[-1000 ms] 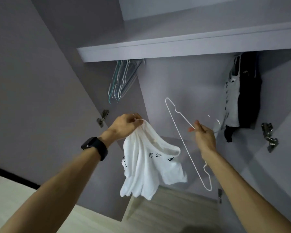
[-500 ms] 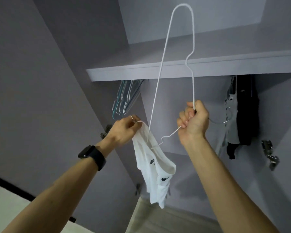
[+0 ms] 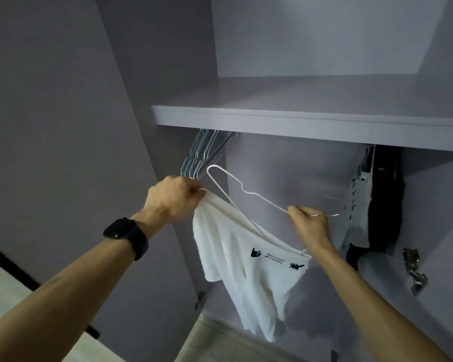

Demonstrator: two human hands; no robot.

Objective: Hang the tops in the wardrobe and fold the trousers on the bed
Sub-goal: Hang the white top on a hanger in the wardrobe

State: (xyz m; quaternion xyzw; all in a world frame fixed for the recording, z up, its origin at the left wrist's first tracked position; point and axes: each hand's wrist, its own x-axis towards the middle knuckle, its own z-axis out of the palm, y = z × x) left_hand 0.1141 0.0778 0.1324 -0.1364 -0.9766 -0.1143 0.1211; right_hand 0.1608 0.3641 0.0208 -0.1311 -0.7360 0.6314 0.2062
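Head cam looks up into the wardrobe. Left hand pinches the neckline of a white t-shirt, and right hand is closed around the neck of a thin white wire hanger, right by the hook. One hanger arm is tucked into the shirt, the other still pokes out. Shirt looks light, floppy cotton with small black prints, so I'd grip at the collar. Hanger is skinny, probably springy and a bit slick. Spare hangers bunch up under the shelf; dark clothes hang to the right.
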